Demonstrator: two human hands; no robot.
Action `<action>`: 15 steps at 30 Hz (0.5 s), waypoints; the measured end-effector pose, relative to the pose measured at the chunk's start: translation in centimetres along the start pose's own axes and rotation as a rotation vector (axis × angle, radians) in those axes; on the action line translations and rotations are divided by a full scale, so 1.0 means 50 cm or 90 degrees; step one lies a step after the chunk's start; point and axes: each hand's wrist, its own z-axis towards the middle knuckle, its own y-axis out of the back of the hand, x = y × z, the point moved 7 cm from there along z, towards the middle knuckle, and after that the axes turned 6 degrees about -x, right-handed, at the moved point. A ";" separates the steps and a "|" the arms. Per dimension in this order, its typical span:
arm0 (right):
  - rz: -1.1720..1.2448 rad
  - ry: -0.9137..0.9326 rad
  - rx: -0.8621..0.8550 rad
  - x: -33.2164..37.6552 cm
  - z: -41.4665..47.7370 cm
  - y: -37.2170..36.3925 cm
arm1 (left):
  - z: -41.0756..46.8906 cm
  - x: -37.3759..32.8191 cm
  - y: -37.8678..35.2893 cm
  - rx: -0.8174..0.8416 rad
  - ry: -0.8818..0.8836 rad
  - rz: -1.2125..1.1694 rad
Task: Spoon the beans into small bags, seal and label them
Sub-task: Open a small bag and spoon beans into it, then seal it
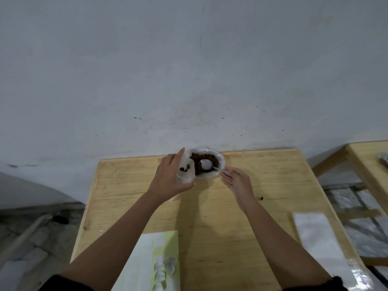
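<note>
Pinching the handle of a white spoon (206, 164), the right hand (238, 181) rests the scoop among the beans (211, 159) in a pale bowl (220, 159) at the far edge of a wooden table (231, 227), close to the wall. The left hand (170, 177) wraps its fingers round a small bag (186, 175), holding it mouth-open right beside the bowl's rim. This apparently gives each spoonful only a short way to travel and little chance to spill. Only a few beans show inside the bag, so filling looks barely begun, with sealing and labelling yet to come. What looks like a stray bean (261, 198) lies on the table near the right wrist. A sheet of labels (159, 267) waits at the near edge and a stack of empty bags (321, 244) lies to the right, both seemingly within reach for later steps.
</note>
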 end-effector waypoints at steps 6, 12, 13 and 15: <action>-0.210 -0.021 0.014 -0.024 0.004 -0.001 | -0.011 0.001 0.004 0.007 -0.006 -0.034; -0.439 0.154 -0.063 0.034 -0.012 0.043 | -0.002 -0.021 -0.003 0.022 -0.007 -0.080; -0.433 0.206 -0.079 0.053 -0.021 0.045 | 0.000 -0.025 -0.005 0.021 -0.008 -0.086; -0.380 0.284 -0.054 0.089 -0.046 0.028 | 0.006 -0.037 -0.008 0.018 -0.020 -0.088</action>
